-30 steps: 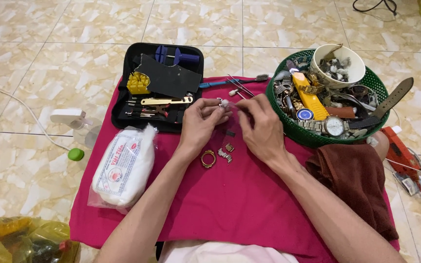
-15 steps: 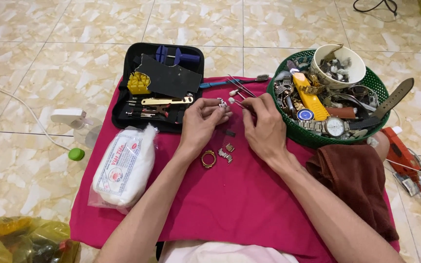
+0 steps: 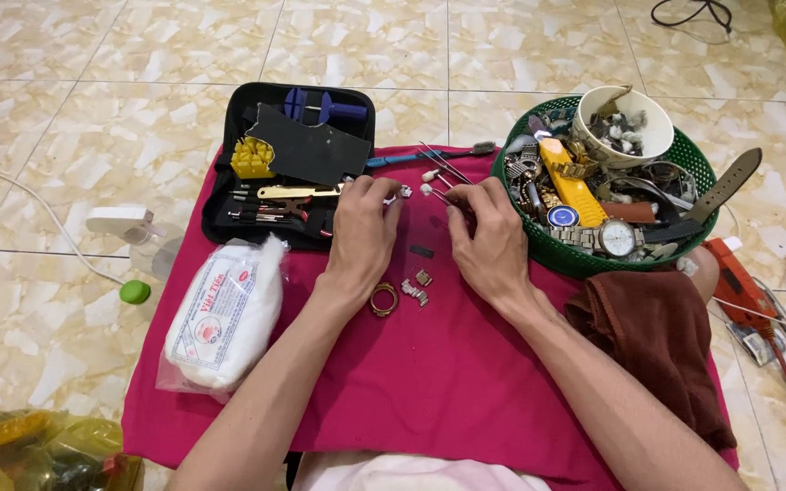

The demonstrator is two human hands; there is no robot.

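I am pinching a tiny silver metal watch-band piece (image 3: 404, 191) in my left hand (image 3: 363, 227) over the magenta cloth (image 3: 429, 382); my right hand (image 3: 488, 238) is clenching thin tweezers (image 3: 443, 168). It looks light, stiff and slippery, best gripped by its edges.

This looks like a home floor turned into a small watch-repair spot — glossy marbled floor tiles (image 3: 520, 45) with a magenta cloth (image 3: 429, 382) spread over them as a work mat. An open black tool case (image 3: 288, 168) and a green basket (image 3: 593, 259) heaped with watches and straps point to hobby or cottage repair work — not a fitted workshop.
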